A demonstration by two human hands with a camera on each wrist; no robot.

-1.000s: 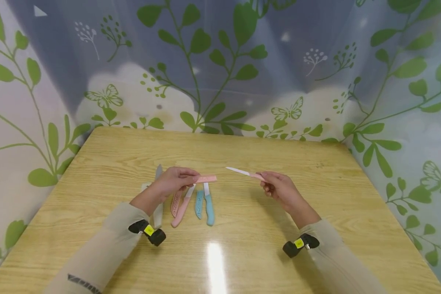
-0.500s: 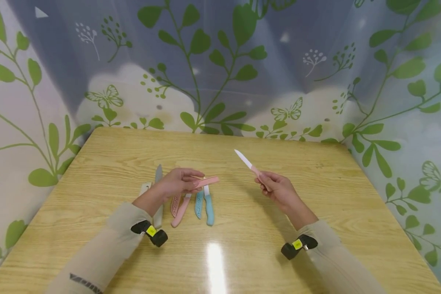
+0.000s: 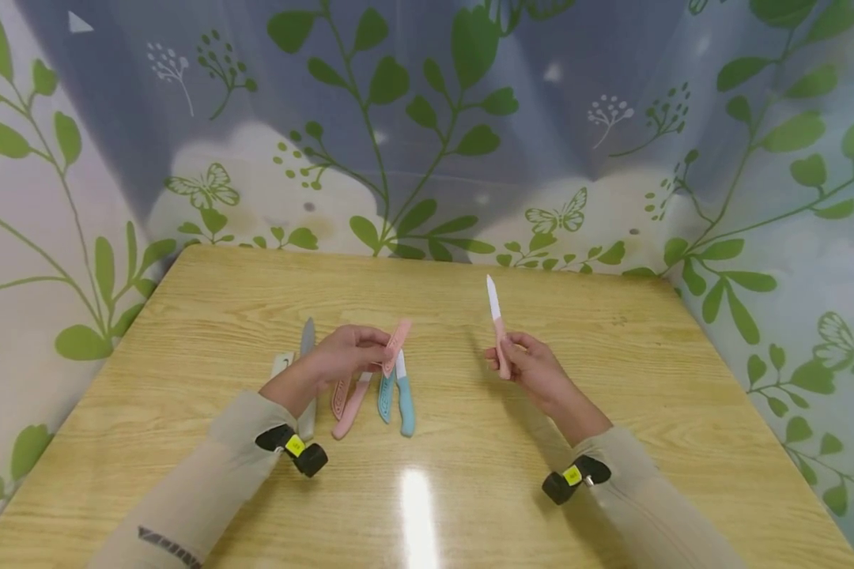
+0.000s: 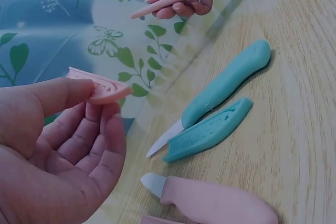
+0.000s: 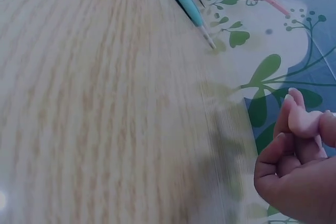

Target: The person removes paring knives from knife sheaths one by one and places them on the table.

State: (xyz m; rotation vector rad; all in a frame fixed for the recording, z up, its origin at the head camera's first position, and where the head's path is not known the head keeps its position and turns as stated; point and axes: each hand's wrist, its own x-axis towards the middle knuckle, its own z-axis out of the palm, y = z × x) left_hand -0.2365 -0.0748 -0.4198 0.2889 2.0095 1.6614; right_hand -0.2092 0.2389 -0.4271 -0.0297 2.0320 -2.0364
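Note:
My left hand (image 3: pixel 343 353) pinches a pink knife sheath (image 3: pixel 397 346) between thumb and fingers, tilted above the table. In my right hand (image 3: pixel 538 365) is a small knife (image 3: pixel 500 340) with a pink handle, gripped at the handle, its white blade pointing away from me. Below the left hand lie a blue knife (image 3: pixel 406 403) and its blue sheath (image 3: pixel 386 399), side by side. Left of them are another pink-handled knife (image 3: pixel 349 415) and a second pink sheath (image 3: pixel 339 395), both partly hidden by the left hand. The left wrist view shows the held sheath (image 4: pixel 100 87) close up.
A larger knife (image 3: pixel 307 336) with a grey blade lies at the left, partly under the left forearm, beside a whitish sheath (image 3: pixel 282 362). The wooden table (image 3: pixel 576 506) ends at a leaf-patterned curtain (image 3: pixel 427 158) behind and at both sides.
The right-hand knife has swung from pointing left to pointing away from me. The sheath in the left hand has turned from nearly level to steeply slanted. The knives on the table stay put.

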